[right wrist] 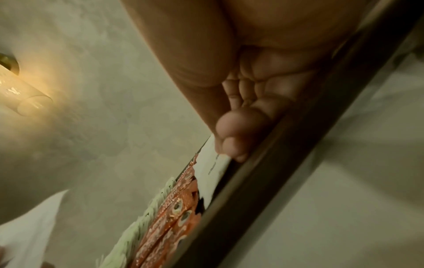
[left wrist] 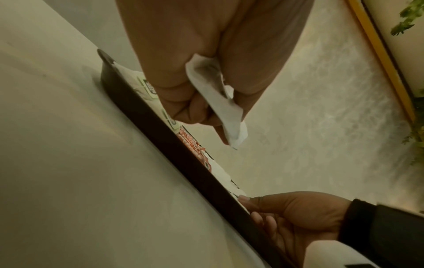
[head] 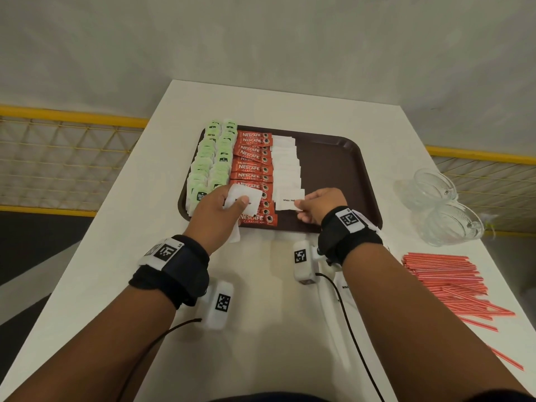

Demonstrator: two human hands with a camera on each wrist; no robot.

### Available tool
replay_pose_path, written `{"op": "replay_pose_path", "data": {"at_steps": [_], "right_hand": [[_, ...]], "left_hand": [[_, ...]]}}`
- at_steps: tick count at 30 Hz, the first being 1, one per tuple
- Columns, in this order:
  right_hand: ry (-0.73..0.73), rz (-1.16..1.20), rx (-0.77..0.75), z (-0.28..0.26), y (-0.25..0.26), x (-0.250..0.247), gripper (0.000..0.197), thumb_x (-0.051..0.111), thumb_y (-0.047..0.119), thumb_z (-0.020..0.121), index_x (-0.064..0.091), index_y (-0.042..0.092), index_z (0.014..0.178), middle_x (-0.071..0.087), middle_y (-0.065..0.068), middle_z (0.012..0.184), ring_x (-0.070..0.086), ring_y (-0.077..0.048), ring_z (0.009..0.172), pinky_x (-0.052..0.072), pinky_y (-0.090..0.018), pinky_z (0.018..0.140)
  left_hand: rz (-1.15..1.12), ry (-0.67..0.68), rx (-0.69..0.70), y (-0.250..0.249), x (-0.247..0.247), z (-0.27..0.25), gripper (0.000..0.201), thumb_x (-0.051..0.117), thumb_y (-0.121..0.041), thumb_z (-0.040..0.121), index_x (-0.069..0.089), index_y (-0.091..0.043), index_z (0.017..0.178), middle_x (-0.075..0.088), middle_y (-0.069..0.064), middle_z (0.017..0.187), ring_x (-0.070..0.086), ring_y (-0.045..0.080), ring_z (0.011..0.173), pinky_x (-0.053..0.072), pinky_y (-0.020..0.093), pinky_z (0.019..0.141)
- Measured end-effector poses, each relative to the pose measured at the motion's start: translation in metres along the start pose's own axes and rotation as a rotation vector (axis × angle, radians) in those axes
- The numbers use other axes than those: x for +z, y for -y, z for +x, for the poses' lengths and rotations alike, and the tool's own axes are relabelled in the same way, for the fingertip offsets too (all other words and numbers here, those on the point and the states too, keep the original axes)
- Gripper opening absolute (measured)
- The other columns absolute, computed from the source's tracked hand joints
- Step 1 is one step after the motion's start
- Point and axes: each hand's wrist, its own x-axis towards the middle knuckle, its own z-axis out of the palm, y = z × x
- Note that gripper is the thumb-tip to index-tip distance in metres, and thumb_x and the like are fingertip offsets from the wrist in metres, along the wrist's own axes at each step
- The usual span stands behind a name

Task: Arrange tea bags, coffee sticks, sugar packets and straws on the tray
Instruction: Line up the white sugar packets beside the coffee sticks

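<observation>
A brown tray (head: pixel 342 169) holds green tea bags (head: pixel 211 163) at the left, red coffee sticks (head: pixel 252 166) beside them, then a column of white sugar packets (head: pixel 285 163). My left hand (head: pixel 229 203) grips a small stack of sugar packets (head: pixel 242 200) over the near coffee sticks; the left wrist view shows the stack (left wrist: pixel 220 101) pinched between thumb and fingers. My right hand (head: pixel 316 204) pinches the right edge of one sugar packet (head: pixel 287 200) lying at the near end of the sugar column. Red straws (head: pixel 452 282) lie on the table at the right.
Clear glass cups (head: pixel 435 198) stand right of the tray. Loose white packets lie on the table below my left hand (head: pixel 235 235) and under my right forearm (head: pixel 343 285). The tray's right half is bare. A yellow railing (head: pixel 72 114) runs behind the table.
</observation>
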Motion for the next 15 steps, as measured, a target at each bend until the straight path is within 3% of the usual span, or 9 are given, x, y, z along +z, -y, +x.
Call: {"op": "replay_pose_path", "data": {"at_steps": [2, 5, 7, 8, 10, 12, 15], "right_hand": [[0.032, -0.093, 0.027, 0.002, 0.002, 0.001, 0.018, 0.071, 0.020, 0.088, 0.059, 0.008, 0.082, 0.065, -0.007, 0.067, 0.058, -0.013, 0.053, 0.055, -0.024, 0.067], [0.042, -0.195, -0.052, 0.007, -0.002, 0.002, 0.020, 0.072, 0.025, 0.085, 0.059, 0.013, 0.076, 0.061, -0.003, 0.066, 0.055, -0.010, 0.049, 0.047, -0.019, 0.045], [0.019, -0.226, -0.099, 0.009, -0.003, 0.001, 0.019, 0.074, 0.026, 0.082, 0.060, 0.015, 0.077, 0.061, -0.001, 0.067, 0.056, -0.009, 0.049, 0.043, -0.017, 0.040], [0.017, -0.260, -0.097, 0.010, -0.001, 0.002, 0.020, 0.074, 0.028, 0.082, 0.060, 0.015, 0.076, 0.062, -0.001, 0.067, 0.058, -0.010, 0.052, 0.047, -0.019, 0.044], [0.020, -0.392, -0.075, 0.010, 0.005, 0.005, 0.027, 0.071, 0.036, 0.085, 0.062, 0.013, 0.075, 0.063, -0.001, 0.068, 0.061, -0.014, 0.063, 0.057, -0.027, 0.069], [-0.005, -0.488, -0.082, 0.010, 0.007, 0.005, 0.034, 0.068, 0.043, 0.086, 0.065, 0.010, 0.082, 0.065, -0.001, 0.069, 0.063, -0.017, 0.070, 0.056, -0.034, 0.088], [-0.029, -0.511, -0.114, 0.006, 0.005, 0.000, 0.041, 0.068, 0.046, 0.085, 0.067, 0.006, 0.091, 0.069, -0.006, 0.076, 0.063, -0.018, 0.071, 0.056, -0.038, 0.088]], "left_hand": [[-0.013, -0.004, -0.009, 0.000, -0.001, -0.001, 0.028, 0.055, -0.037, 0.097, 0.062, -0.019, 0.118, 0.066, -0.002, 0.113, 0.062, 0.017, 0.104, 0.052, 0.045, 0.095], [-0.026, 0.003, -0.023, -0.003, -0.002, -0.003, 0.030, 0.055, -0.037, 0.098, 0.061, -0.019, 0.120, 0.066, -0.002, 0.115, 0.061, 0.016, 0.105, 0.052, 0.042, 0.096], [-0.035, 0.007, -0.031, -0.004, -0.003, -0.003, 0.029, 0.053, -0.036, 0.099, 0.061, -0.018, 0.121, 0.065, -0.002, 0.115, 0.061, 0.016, 0.105, 0.051, 0.041, 0.096], [-0.047, 0.010, -0.040, -0.005, -0.003, -0.003, 0.029, 0.052, -0.035, 0.099, 0.061, -0.017, 0.120, 0.066, -0.002, 0.115, 0.062, 0.016, 0.105, 0.051, 0.041, 0.096], [-0.094, 0.013, -0.063, -0.005, -0.003, -0.003, 0.025, 0.050, -0.029, 0.101, 0.062, -0.016, 0.118, 0.066, -0.005, 0.110, 0.062, 0.012, 0.101, 0.050, 0.036, 0.094], [-0.140, 0.022, -0.084, -0.007, -0.002, -0.003, 0.021, 0.048, -0.025, 0.102, 0.064, -0.016, 0.114, 0.066, -0.009, 0.105, 0.060, 0.005, 0.096, 0.048, 0.029, 0.087], [-0.172, 0.018, -0.103, -0.009, -0.001, -0.002, 0.020, 0.050, -0.024, 0.101, 0.067, -0.017, 0.108, 0.067, -0.011, 0.103, 0.062, 0.006, 0.095, 0.049, 0.028, 0.084]]}}
